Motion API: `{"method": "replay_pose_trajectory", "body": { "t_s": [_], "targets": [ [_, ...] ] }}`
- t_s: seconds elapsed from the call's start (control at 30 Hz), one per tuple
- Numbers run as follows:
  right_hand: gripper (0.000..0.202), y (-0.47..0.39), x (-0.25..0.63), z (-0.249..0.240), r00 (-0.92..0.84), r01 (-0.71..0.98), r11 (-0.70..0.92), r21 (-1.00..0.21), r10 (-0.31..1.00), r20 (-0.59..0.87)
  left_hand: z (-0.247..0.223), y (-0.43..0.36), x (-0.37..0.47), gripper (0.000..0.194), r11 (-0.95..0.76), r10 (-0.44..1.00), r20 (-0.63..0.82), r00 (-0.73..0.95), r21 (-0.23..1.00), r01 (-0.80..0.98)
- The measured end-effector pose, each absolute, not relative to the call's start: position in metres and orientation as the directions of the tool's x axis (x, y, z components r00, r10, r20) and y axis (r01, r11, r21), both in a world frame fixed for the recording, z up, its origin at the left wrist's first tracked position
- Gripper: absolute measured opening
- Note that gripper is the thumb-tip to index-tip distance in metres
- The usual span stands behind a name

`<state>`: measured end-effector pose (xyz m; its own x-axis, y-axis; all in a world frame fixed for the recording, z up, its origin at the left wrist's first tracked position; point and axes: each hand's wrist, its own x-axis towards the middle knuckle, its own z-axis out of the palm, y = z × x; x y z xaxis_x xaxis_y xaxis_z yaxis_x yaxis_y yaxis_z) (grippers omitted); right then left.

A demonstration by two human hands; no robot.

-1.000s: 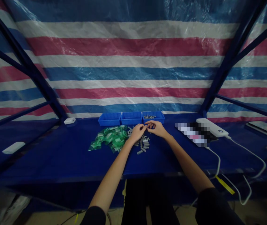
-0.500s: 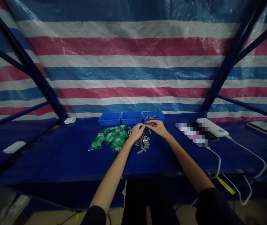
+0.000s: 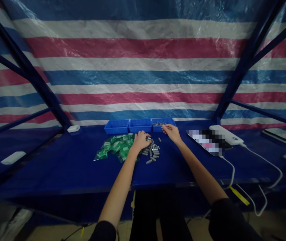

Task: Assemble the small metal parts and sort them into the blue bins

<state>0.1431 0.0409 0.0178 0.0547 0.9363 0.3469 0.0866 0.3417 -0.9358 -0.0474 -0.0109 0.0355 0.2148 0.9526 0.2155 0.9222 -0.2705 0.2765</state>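
Straight ahead of the wearer, at twelve o'clock, a striped sheet [image 3: 143, 77] hangs behind a blue table [image 3: 82, 170]. Green bags [image 3: 116, 147] lie heaped at eleven. Beyond them, three blue bins [image 3: 140, 128] stand in a row from eleven to twelve, the last holding small metal bits. A phone [image 3: 206, 144] lies at one, a white power bank [image 3: 225, 134] just past it. The left hand [image 3: 139, 140], just before twelve, has its fingers half curled over the edge of a metal pile; whether they grip a piece, I cannot tell. The right hand [image 3: 172, 133], just after twelve, has thumb and fingertips nearly together by the last bin; I cannot tell if they pinch anything. Short grey metal parts [image 3: 156, 153] form the pile at twelve.
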Motion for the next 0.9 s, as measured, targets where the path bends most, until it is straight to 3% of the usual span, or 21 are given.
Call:
{"method": "replay_pose_trajectory", "body": {
  "t_s": [0.63,0.9],
  "targets": [
    [0.031,0.0396,0.1468,0.0184,0.122,0.131,0.277,-0.952,0.948,0.293,0.0337,-0.0139,-0.0449,0.025,-0.297,0.954,0.120,0.275,0.248,0.922],
    [0.056,0.0399,0.1450,0.0188,-0.006,-0.035,0.339,-0.940,0.941,0.340,0.0337,-0.0139,-0.0442,0.020,-0.290,0.956,0.125,0.266,0.250,0.924]
  ]
}}
